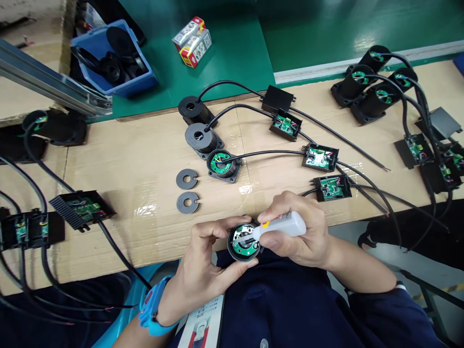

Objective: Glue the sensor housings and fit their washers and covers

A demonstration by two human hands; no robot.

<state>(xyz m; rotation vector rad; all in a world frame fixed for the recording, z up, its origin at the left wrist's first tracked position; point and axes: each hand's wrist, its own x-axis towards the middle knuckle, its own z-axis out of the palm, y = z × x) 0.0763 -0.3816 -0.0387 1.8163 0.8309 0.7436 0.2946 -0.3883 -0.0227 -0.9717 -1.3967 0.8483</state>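
My left hand (203,263) is closed round a black round housing (243,241) with a green circuit board inside, held just above my lap at the table's near edge. My right hand (300,232) grips a small white glue bottle (281,225); its nozzle points down into the housing and touches the board. A blue watch sits on my left wrist (154,307). Two grey washers (187,191) lie on the cardboard just beyond my left hand.
Cardboard covers the table (126,164). Three similar black housings (206,140) with cables lead to open black boxes with green boards (321,158). More housings (373,82) and boxes lie at the right and left. A blue bin of black parts (112,58) stands at the back left.
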